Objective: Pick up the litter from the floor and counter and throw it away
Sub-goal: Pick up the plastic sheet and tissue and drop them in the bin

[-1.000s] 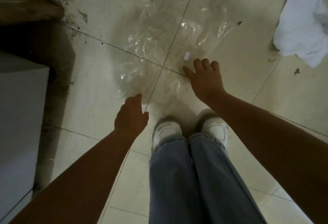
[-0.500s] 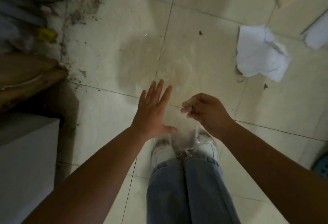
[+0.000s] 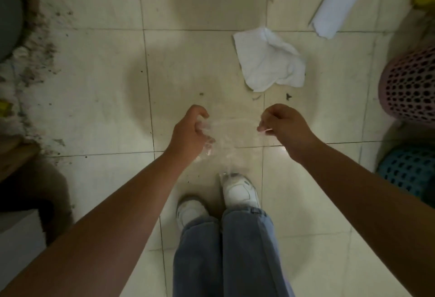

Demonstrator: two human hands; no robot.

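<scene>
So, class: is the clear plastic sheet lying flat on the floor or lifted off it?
Lifted. The clear plastic sheet stretches between the left hand and right hand, both closed on its edges, hanging toward the shoes.

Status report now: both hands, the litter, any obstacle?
Left hand and right hand both pinching the clear thin plastic sheet, stretched between them. Crumpled white paper towel on floor ahead. Nothing in the way.

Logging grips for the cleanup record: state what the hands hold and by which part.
Both hands hold one clear plastic bag: the left hand bunches its left edge, the right hand pinches its right edge. The rest hangs between them.
</scene>
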